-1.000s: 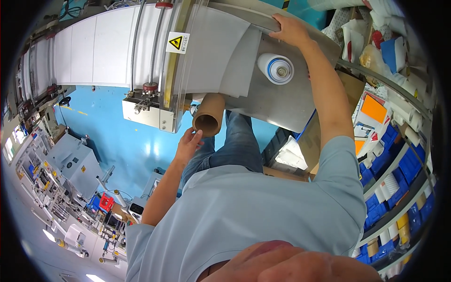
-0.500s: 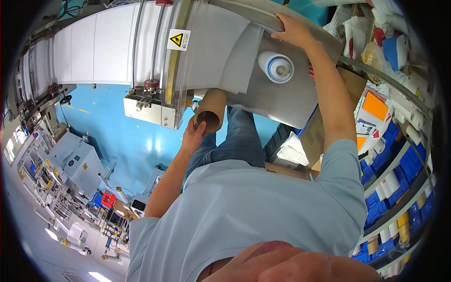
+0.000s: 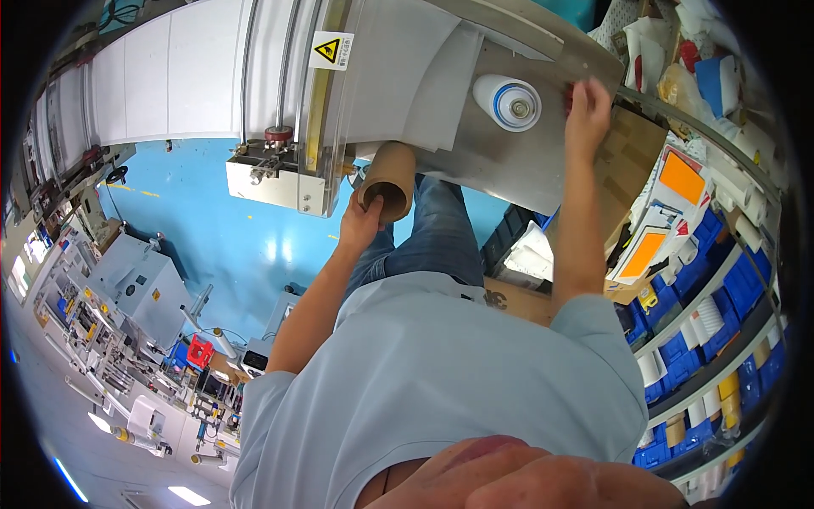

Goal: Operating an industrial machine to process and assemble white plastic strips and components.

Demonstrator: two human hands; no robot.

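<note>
My left hand (image 3: pixel 360 222) grips the near open end of a brown cardboard tube (image 3: pixel 393 174), with its thumb inside the hollow end and its fingers around the outside. The tube lies tilted at the front edge of a grey metal table (image 3: pixel 496 165). On the right part of that table stands a white spray can (image 3: pixel 510 103) with a blue ring and a metal top; neither hand touches it. My right hand (image 3: pixel 588 110) is over the table's right edge, its fingers smeared by motion. A small red thing (image 3: pixel 569 98) shows beside those fingers; whether they hold it is unclear.
White sheet material (image 3: pixel 199 72) runs across the machine at left, under metal rods and a clear guard with a yellow warning label (image 3: pixel 330 51). A white machine box (image 3: pixel 275 188) juts out at the front. Cardboard boxes (image 3: pixel 632 165) and shelves with blue bins (image 3: pixel 708 327) stand at right.
My right hand has left the table's far edge and come nearer, to its right edge. My left hand still holds the tube in about the same place. The view has shifted slightly.
</note>
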